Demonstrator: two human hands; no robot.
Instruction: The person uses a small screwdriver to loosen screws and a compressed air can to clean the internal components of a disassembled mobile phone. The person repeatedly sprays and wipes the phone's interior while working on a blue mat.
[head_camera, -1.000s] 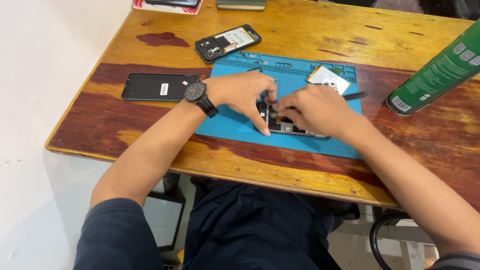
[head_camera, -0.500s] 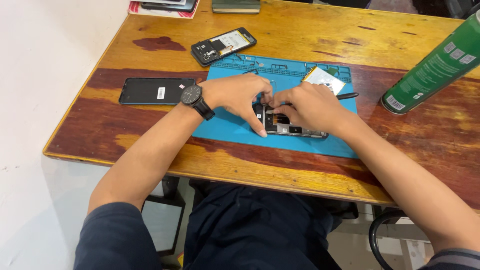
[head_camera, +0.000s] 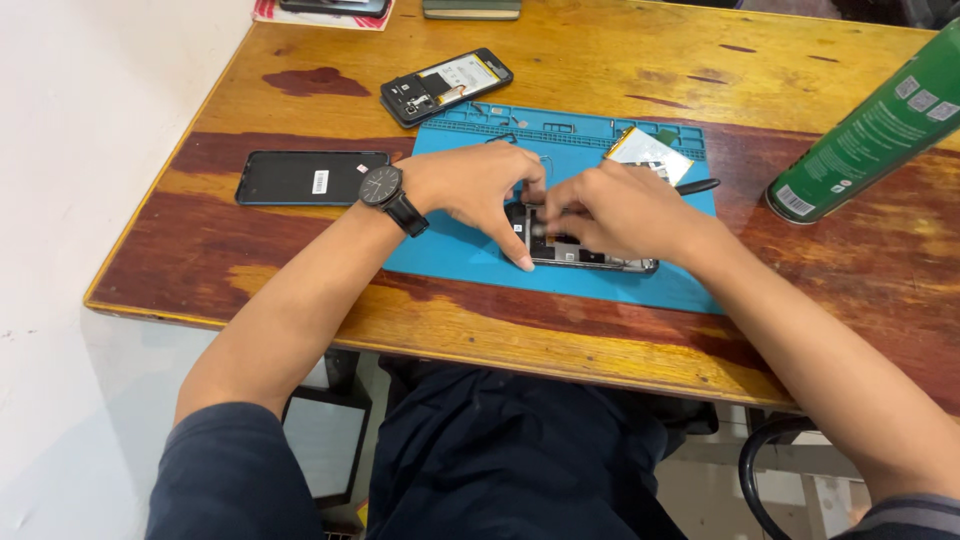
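An opened phone (head_camera: 585, 255) with its insides exposed lies on a blue work mat (head_camera: 460, 245) on the wooden table. My left hand (head_camera: 480, 190), with a black watch at the wrist, rests on the phone's left end, thumb pressed down at its lower corner. My right hand (head_camera: 620, 210) covers the phone's upper middle, fingers pinched together over the internals; I cannot make out what they pinch. The fingertips of both hands nearly meet above the phone.
A second opened phone (head_camera: 445, 85) lies beyond the mat. A black phone panel (head_camera: 310, 178) lies left of it. A flat battery-like part (head_camera: 648, 155) and a black tool (head_camera: 697, 186) sit on the mat. A green spray can (head_camera: 865, 130) stands at the right.
Both hands stay on the opened phone; the fingers shift slightly over its top end. The camera view has drifted a little.
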